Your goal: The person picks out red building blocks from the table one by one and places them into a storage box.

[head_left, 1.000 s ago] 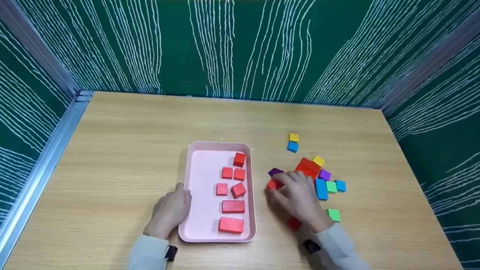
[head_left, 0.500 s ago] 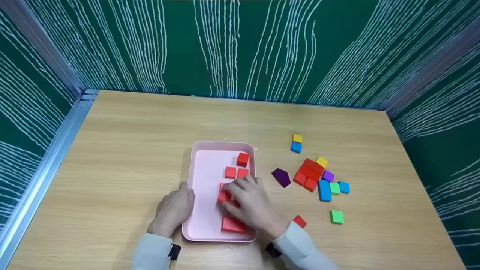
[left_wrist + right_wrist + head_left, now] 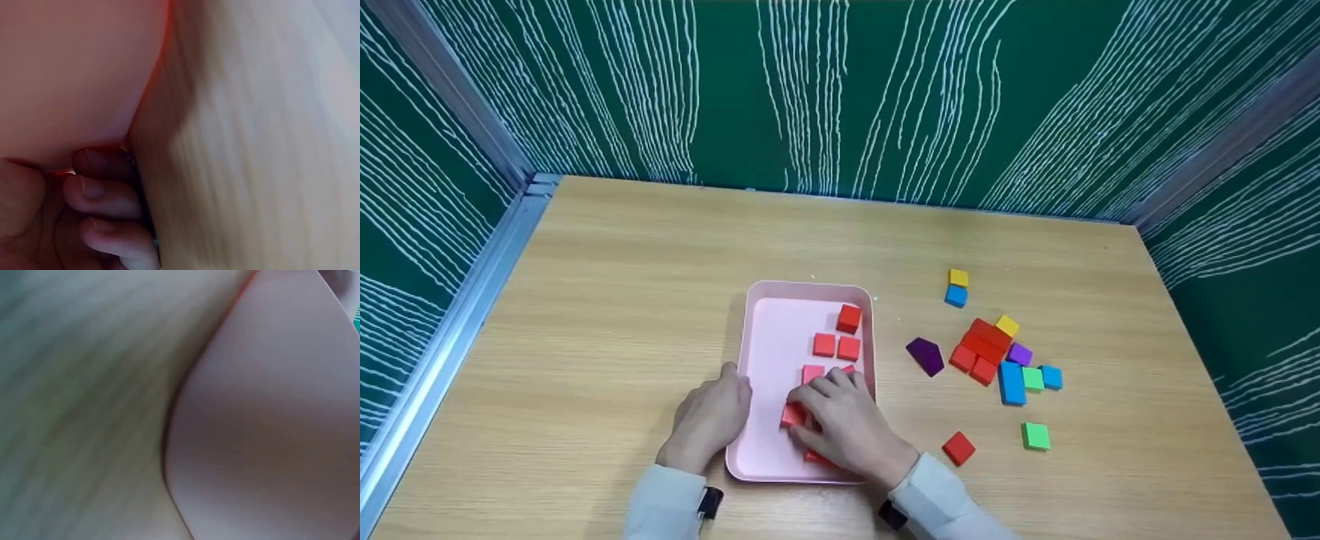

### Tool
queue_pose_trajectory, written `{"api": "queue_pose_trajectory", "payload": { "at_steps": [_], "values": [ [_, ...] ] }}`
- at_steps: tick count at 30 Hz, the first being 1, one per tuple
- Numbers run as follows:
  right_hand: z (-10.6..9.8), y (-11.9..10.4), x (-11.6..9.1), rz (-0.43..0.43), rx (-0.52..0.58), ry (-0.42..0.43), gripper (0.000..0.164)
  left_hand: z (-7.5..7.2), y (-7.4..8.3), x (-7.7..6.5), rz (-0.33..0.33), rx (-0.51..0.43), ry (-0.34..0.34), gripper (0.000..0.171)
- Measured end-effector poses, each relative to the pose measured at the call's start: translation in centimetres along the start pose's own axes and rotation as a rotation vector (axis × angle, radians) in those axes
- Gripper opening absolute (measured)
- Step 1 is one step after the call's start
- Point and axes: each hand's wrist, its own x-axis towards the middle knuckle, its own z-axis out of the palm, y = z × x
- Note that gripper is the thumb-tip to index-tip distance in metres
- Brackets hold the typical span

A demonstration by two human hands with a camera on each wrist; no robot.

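A pink tray (image 3: 769, 330) lies on the table in the head view, with several red blocks inside along its right half. At its left side my left hand (image 3: 705, 416) holds the edge; the left wrist view shows curled fingers (image 3: 109, 197) against the tray wall (image 3: 79, 79). Over the tray's lower right, my right hand (image 3: 851, 431) pinches a red block (image 3: 793, 415) between thumb and fingers. That hand partly covers other red blocks beneath it. In the right wrist view only the tray's outer wall (image 3: 264, 416) and blurred tabletop fill most of the picture.
Right of the tray lie a dark purple pentagonal block (image 3: 925, 356), clustered red blocks (image 3: 987, 341), a tall blue block (image 3: 1012, 384), a lone red block (image 3: 958, 448) and a green block (image 3: 1036, 436). Farther back, a yellow block (image 3: 958, 277) touches a blue one (image 3: 956, 296).
My right hand has moved left from the loose blocks into the tray, bringing a red block, then slightly down and left. The left hand stays at the tray's edge.
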Motion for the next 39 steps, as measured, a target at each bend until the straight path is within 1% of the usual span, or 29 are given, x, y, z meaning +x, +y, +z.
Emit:
{"api": "queue_pose_trajectory", "payload": {
  "at_steps": [5, 9, 14, 18, 22, 27, 30, 35, 39],
  "values": [
    [0.3, -0.2, -0.2, -0.004, -0.021, -0.01, 0.031, 0.1, 0.2, 0.1, 0.001, 0.002, -0.009, 0.032],
    [0.5, -0.4, -0.2, -0.017, -0.047, 0.005, 0.028, 0.2, 0.3, 0.1, -0.003, -0.007, -0.022, 0.029],
    [0.5, -0.4, -0.3, -0.031, -0.072, 0.022, 0.026, 0.2, 0.4, 0.0, -0.004, -0.017, -0.031, 0.034],
    [0.1, -0.2, -0.8, -0.018, -0.051, 0.03, 0.025, 0.4, 0.5, 0.1, -0.007, -0.016, -0.042, 0.035],
    [-1.0, 0.5, -1.6, 0.039, 0.019, 0.043, 0.028, 0.3, 0.6, 0.1, -0.009, -0.006, -0.046, 0.031],
    [-2.9, 2.3, -3.3, 0.138, 0.078, 0.087, 0.037, 0.1, 0.6, 0.1, -0.003, 0.004, -0.041, 0.029],
    [-3.9, 3.7, -4.7, 0.199, 0.071, 0.122, 0.039, 0.1, 0.5, 0.1, -0.008, 0.004, -0.05, 0.03],
    [-5.3, 6.2, -7.9, 0.298, 0.044, 0.185, 0.037, 0.1, 0.3, 0.2, -0.02, 0.002, -0.065, 0.032],
    [-6.3, 8.0, -10.4, 0.34, 0.03, 0.28, 0.036, -0.2, 0.1, 0.1, -0.038, -0.002, -0.08, 0.036]
  ]
}}
